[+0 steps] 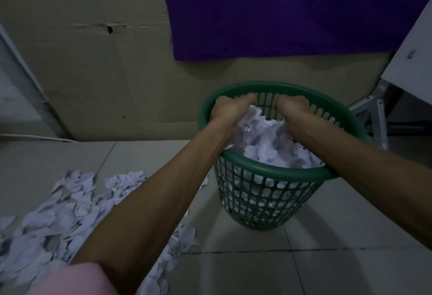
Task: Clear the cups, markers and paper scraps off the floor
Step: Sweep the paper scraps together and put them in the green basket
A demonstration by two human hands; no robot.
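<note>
I've both hands in the bin (268,173): left hand (230,107) and right hand (293,107) curled on scraps (264,140); more scraps (58,219) on floor (327,266) left.

white paper scraps (268,140) heaped in the basket, more scraps (58,219) seemingly loose on floor

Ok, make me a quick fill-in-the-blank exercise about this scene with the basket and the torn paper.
1. Both hands, the left hand and the right hand, reach into the round ____ plastic mesh basket.
2. The basket holds crumpled white ____.
3. A pile of torn white paper scraps lies on the tiled floor, on the basket's ____ side.

Missing words: green; paper; left
</note>
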